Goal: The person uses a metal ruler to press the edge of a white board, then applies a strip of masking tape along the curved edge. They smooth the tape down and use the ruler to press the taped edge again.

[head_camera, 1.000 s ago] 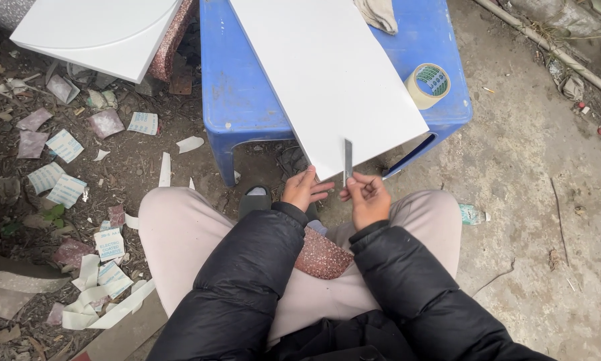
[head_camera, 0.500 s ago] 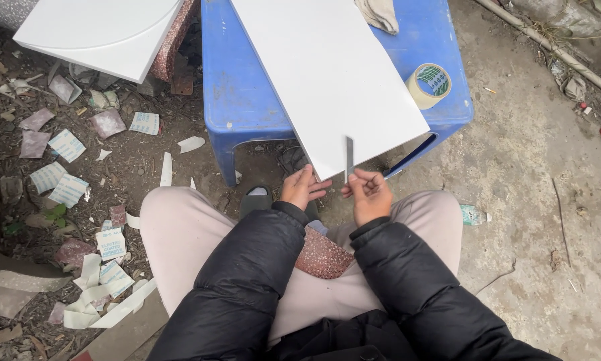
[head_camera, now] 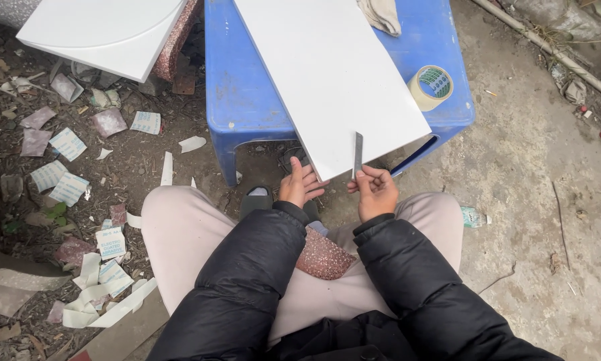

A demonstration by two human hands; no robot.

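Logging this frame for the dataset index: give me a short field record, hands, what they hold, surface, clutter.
left hand: steadies the near corner of the white board from below
right hand: pinches a thin grey metal strip, upright against the board's near edge
board support: blue plastic stool, board overhangs toward the person
on stool: tape roll, cloth
second board: white, upper left
ground left: scattered paper scraps
lap: speckled reddish block
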